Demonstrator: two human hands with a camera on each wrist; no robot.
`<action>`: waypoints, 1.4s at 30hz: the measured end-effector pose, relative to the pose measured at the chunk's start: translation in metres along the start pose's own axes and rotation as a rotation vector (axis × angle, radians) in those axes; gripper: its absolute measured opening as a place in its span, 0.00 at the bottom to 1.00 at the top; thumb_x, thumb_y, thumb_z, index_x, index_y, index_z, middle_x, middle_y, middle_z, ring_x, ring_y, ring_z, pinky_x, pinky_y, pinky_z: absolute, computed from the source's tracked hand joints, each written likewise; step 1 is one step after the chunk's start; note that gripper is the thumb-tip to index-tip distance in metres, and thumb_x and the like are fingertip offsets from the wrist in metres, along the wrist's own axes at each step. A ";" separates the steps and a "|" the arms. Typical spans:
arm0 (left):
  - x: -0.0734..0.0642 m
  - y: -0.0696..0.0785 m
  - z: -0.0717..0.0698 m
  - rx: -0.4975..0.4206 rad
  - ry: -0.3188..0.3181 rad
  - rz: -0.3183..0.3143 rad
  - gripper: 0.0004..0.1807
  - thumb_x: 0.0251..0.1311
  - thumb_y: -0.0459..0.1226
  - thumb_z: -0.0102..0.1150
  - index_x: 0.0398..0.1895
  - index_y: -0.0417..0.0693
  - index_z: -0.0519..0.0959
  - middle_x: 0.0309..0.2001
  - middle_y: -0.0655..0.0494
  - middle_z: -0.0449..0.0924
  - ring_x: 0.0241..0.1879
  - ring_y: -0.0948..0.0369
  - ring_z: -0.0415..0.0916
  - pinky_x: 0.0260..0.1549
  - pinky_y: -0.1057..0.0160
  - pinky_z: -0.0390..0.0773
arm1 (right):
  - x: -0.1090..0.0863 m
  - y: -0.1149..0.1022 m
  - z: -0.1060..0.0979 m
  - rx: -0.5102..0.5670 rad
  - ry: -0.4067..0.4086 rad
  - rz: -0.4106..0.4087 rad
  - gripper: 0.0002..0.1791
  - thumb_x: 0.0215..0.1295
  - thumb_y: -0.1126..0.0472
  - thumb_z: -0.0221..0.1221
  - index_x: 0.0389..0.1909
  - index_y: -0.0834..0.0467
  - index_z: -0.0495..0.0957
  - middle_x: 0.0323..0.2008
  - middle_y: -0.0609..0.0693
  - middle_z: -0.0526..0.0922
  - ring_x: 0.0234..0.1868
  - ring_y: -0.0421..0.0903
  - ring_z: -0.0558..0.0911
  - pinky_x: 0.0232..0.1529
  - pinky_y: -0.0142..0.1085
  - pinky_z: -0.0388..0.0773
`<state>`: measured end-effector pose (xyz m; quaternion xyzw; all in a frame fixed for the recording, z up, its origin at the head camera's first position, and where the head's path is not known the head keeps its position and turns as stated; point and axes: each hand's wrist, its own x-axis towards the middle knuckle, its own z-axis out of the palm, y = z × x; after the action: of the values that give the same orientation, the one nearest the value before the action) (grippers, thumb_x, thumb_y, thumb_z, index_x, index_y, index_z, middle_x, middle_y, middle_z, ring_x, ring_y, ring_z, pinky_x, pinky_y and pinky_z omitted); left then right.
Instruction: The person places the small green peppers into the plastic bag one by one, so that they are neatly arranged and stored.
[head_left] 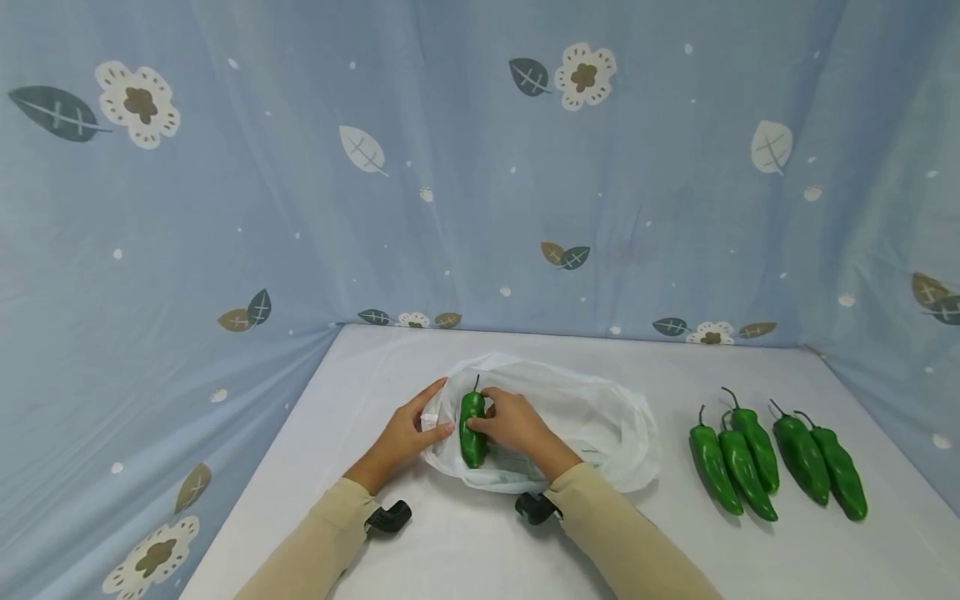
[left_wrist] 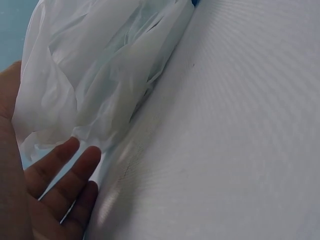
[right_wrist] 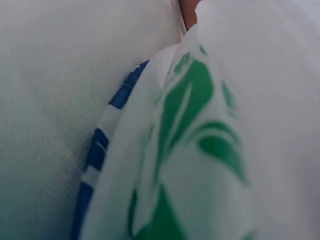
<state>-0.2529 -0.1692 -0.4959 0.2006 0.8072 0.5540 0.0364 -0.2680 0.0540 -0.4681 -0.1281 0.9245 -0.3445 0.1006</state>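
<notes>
A white plastic bag point(head_left: 592, 408) lies with its mouth spread wide in the middle of the table. My right hand point(head_left: 517, 423) reaches over its near rim and pinches a green chili pepper point(head_left: 472, 429) between thumb and fingers. The pepper is upright at the bag's left side, stem up. My left hand point(head_left: 405, 432) is at the left rim, thumb over the inner side. In the left wrist view, the fingers point(left_wrist: 70, 187) are spread and relaxed, one tip touching the plastic bag point(left_wrist: 100, 75). The right wrist view is filled by the bag's green leaf print point(right_wrist: 187, 105).
Several green chili peppers point(head_left: 738, 471) lie in two groups on the white table point(head_left: 450, 550), right of the bag. A blue floral curtain point(head_left: 465, 167) stands behind and at both sides. Black wrist straps point(head_left: 390, 517) sit at the cuffs of beige sleeves.
</notes>
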 end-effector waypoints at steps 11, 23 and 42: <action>-0.008 0.021 -0.003 0.007 -0.014 0.002 0.41 0.62 0.41 0.65 0.76 0.57 0.57 0.73 0.47 0.56 0.65 0.48 0.65 0.50 0.60 0.75 | 0.002 -0.003 0.006 0.019 0.004 0.013 0.35 0.62 0.46 0.65 0.66 0.57 0.68 0.31 0.46 0.78 0.25 0.41 0.78 0.29 0.37 0.77; 0.003 -0.017 0.002 0.031 0.025 0.012 0.42 0.60 0.42 0.67 0.76 0.66 0.57 0.73 0.53 0.57 0.65 0.50 0.64 0.53 0.51 0.74 | 0.004 -0.006 0.012 0.047 0.020 0.015 0.37 0.62 0.46 0.65 0.67 0.58 0.67 0.30 0.45 0.79 0.22 0.40 0.79 0.27 0.36 0.77; -0.005 0.019 -0.001 0.032 -0.010 0.021 0.42 0.62 0.40 0.66 0.77 0.54 0.56 0.73 0.46 0.55 0.66 0.48 0.63 0.55 0.56 0.72 | -0.011 -0.002 -0.003 0.070 0.032 0.007 0.40 0.60 0.44 0.66 0.69 0.59 0.66 0.31 0.44 0.80 0.24 0.39 0.79 0.27 0.37 0.76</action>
<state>-0.2430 -0.1661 -0.4791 0.2125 0.8135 0.5403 0.0315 -0.2584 0.0575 -0.4633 -0.1156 0.9139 -0.3782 0.0916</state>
